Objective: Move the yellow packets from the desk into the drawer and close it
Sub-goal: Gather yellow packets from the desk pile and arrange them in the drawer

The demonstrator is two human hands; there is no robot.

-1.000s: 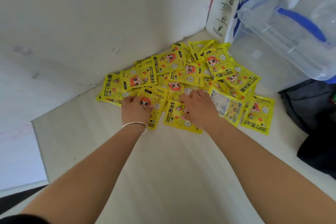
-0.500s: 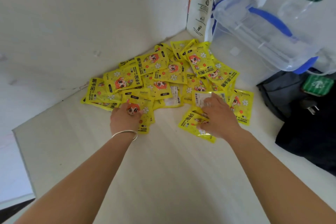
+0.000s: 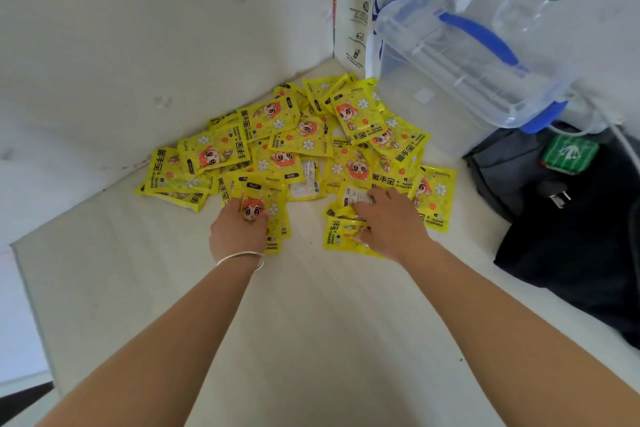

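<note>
Dozens of glossy, seemingly foil packets [image 3: 301,146]

Clear bin [image 3: 450,80] beside dark bag [image 3: 571,253]
</note>
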